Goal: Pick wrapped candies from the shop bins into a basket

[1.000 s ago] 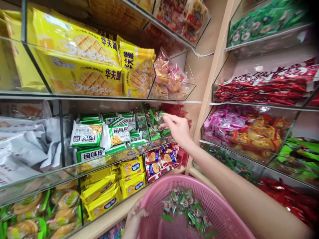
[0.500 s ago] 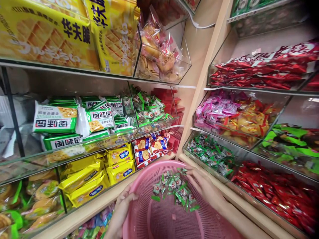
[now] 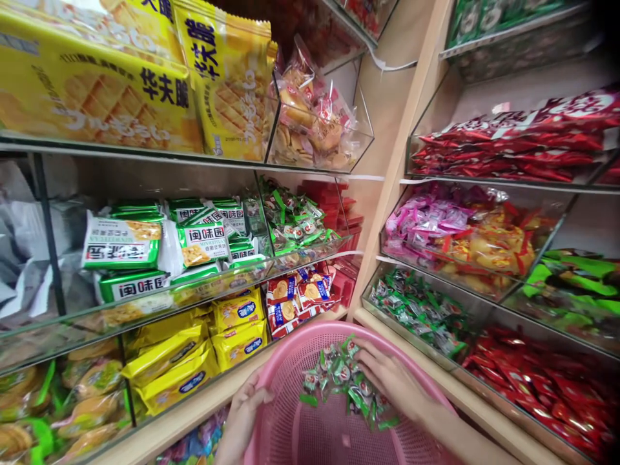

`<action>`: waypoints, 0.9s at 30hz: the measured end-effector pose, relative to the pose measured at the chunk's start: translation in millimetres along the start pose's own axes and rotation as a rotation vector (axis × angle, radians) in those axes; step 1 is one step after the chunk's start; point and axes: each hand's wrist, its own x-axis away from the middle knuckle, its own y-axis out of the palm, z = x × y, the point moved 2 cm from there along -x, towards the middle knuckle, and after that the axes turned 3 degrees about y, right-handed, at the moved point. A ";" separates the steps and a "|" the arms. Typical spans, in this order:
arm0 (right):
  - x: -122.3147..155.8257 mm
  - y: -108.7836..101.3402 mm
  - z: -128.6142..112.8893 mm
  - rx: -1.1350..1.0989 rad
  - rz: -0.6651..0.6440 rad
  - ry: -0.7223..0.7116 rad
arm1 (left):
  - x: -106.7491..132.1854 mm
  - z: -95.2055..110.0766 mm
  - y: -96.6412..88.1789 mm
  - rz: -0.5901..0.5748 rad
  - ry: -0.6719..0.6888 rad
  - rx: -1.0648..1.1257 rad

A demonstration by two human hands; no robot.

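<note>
A pink plastic basket [image 3: 290, 361] with perforated walls is low in the middle of the head view. My left hand [image 3: 249, 403] is closed on its left rim, the thumb lying over the edge. Small candies in clear and green wrappers [image 3: 334, 371] lie in a heap inside, towards the basket's far side. My right hand [image 3: 387, 371] reaches over the right rim, palm down. Its fingers are stretched and somewhat apart, touching the right side of the heap; no candy shows firmly held in them.
Clear shelf bins rise on both sides. On the left are yellow waffle packs [image 3: 121, 110], green-white biscuit packs [image 3: 203, 242] and yellow packs [image 3: 237, 310]. On the right are similar green-wrapped candies [image 3: 416, 310] and red packets [image 3: 533, 381]. A wooden post [image 3: 411, 129] stands in the corner.
My right hand has moved further in over the candy heap, from its right edge. My left hand stays on the rim. The whole view has shifted slightly.
</note>
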 end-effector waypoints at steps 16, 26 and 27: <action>-140.9 -159.3 -78.0 -0.118 0.612 -0.074 | -7.7 -1.1 -4.0 -0.022 0.079 -0.034; -217.4 -153.2 -104.3 -0.041 0.446 0.218 | -14.3 -6.1 -7.8 -0.093 0.065 0.020; -217.8 -151.8 -103.9 -0.045 0.459 0.217 | -15.2 -6.6 -8.5 -0.096 0.063 0.026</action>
